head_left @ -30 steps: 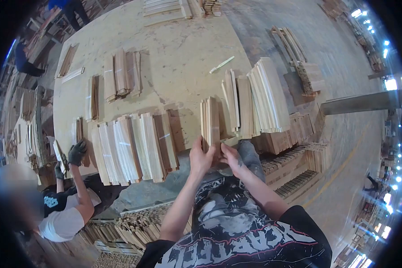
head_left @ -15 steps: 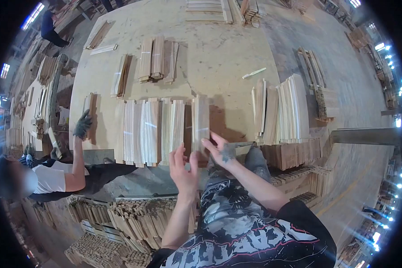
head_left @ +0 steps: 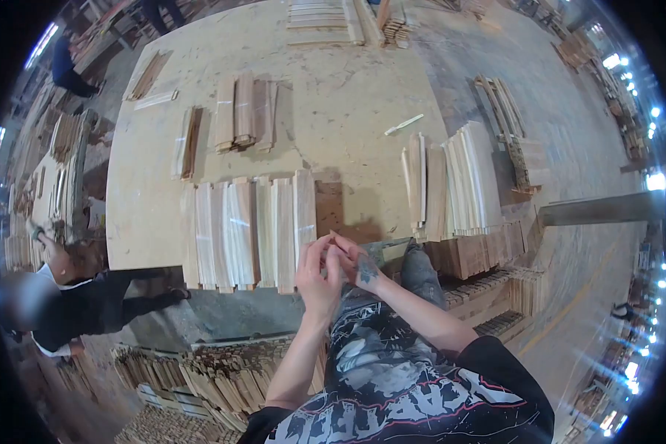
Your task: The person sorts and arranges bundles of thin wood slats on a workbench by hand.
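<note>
My left hand [head_left: 320,285] is at the front right corner of a row of upright-edged wooden strips [head_left: 226,233], its fingers bent and loosely apart. Beside it is my right hand [head_left: 359,268], whose fingers reach toward the left hand and overlap it in this view; the left hand partly hides them. No piece of wood shows between the hands. The rightmost wooden strip [head_left: 304,214] lies against the rest of the row, just beyond my left fingertips. All of these strips lie on a large pale tabletop [head_left: 340,111].
Right of my hands stands another group of wooden strips [head_left: 470,181]. Smaller bundles [head_left: 244,111] and a thin light stick [head_left: 404,124] lie farther back. A co-worker [head_left: 89,311] is at the left. Stacked wood [head_left: 222,377] sits below, and a grey beam [head_left: 599,211] juts in at right.
The rightmost strip has closed up against the row, and my right hand has left its side. Both hands have come together. The co-worker's gloved hand has drawn back from the table with the strip there.
</note>
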`<state>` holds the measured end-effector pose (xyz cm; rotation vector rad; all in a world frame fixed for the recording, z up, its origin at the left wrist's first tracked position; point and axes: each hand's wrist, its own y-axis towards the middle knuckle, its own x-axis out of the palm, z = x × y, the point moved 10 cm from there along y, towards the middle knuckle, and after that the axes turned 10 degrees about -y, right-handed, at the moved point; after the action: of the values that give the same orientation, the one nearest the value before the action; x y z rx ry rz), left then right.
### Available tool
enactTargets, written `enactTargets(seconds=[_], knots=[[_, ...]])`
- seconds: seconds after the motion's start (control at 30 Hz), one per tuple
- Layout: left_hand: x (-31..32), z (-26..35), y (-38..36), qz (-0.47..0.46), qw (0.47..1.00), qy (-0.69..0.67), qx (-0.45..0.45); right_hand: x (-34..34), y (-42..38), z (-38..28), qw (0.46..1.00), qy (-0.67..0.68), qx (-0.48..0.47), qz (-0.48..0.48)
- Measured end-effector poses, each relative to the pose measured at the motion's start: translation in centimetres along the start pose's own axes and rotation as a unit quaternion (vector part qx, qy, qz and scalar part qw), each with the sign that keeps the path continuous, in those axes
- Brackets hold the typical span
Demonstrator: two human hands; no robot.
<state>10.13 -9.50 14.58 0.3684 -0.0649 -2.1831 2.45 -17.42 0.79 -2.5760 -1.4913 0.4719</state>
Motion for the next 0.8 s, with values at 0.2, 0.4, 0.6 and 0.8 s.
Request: enactTargets(seconds=[0.2,0.4,0.6,0.8], knots=[[12.6,-6.0,0.4,-0.174,0.98,-0.008,-0.101,-7.9,-8.1,6.8,0.985,0.077,0.1,0.119],[24.1,-3.0,1.0,-0.219,0.973,0.044,-0.053,-12.5,-13.7,11.9,0.945,0.142,0.196,0.22],[26.7,-4.8,2.0,-0.206,0.976,0.048,-0.054,-14.0,-14.8,10.8,0.933,0.207,0.161,0.248],[25.3,-12.1,1.0,-0.24,0.859,-0.296,-0.341,-16.0,-14.3,9.1,0.89,0.292,0.227,0.266]])
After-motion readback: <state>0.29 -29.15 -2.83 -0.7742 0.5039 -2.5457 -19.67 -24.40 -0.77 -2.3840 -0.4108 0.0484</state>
